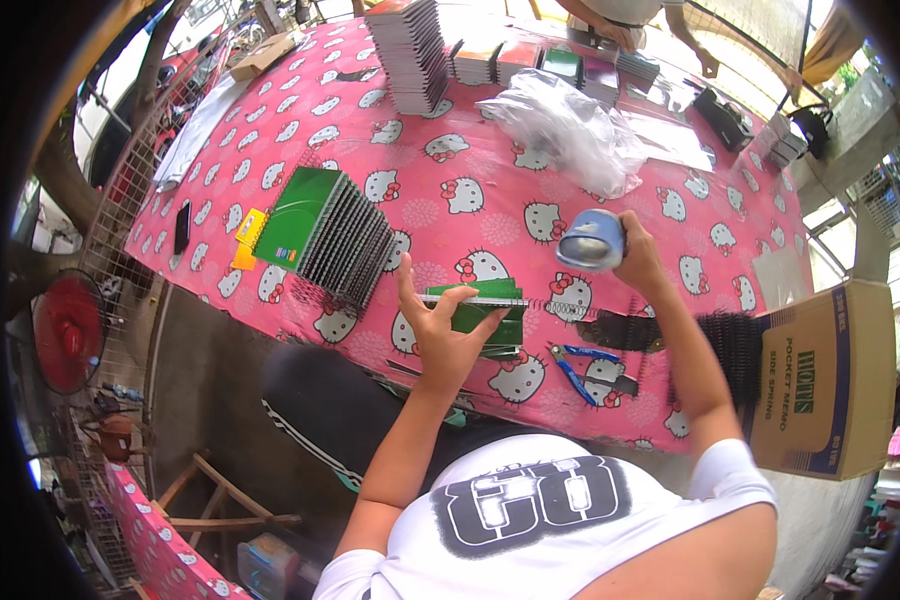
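Note:
My left hand (440,325) grips a small green notebook (498,325) at the table's near edge, thumb and fingers on its cover and page edges. From the notebook's right end a loose wire coil (557,309) sticks out. My right hand (638,252) is closed round a blue cup-like object (590,240), tilted so a whitish inside shows; its exact kind is unclear. Blue-handled pliers (580,372) lie below the coil. Beside them are dark spiral coils (622,331). Left of my left hand stands a stack of spiral-bound green notebooks (322,235).
A cardboard box (820,385) with a bundle of black coils (728,355) stands at the right. Tall notebook stacks (410,55) and a clear plastic bag (570,130) occupy the far side, near another person's hand (708,62). A phone (182,228) lies left.

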A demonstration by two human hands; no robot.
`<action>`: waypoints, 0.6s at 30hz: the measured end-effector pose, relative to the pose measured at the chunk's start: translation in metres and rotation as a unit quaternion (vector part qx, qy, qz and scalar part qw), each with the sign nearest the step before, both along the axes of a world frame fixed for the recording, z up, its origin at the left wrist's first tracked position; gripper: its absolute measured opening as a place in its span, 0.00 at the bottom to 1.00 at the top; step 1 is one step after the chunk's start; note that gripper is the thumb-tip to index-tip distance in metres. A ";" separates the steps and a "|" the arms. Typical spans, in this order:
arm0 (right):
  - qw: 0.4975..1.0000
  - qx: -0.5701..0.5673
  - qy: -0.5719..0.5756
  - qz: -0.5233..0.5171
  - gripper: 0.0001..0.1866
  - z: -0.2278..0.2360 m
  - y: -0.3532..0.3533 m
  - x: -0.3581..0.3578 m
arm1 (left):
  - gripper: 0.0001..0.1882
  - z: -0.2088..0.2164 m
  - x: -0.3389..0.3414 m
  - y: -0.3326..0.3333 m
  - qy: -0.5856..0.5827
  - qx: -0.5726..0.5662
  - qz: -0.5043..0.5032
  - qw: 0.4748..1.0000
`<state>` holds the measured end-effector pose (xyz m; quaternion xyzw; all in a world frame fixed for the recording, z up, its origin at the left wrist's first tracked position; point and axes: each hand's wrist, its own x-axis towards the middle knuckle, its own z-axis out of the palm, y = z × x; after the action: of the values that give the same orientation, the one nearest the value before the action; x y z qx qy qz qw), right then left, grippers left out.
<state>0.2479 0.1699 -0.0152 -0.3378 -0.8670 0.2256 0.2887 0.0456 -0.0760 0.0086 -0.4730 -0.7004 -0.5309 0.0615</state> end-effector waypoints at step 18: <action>0.889 -0.336 0.052 0.308 0.23 0.046 -0.044 -0.067 | 0.18 -0.011 -0.022 -0.009 -0.119 0.011 -0.076 0.990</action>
<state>0.1807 0.1261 0.0306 -0.1188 -0.7836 0.5982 0.1184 0.0232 -0.0848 -0.0023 -0.4574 -0.6591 -0.5942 -0.0578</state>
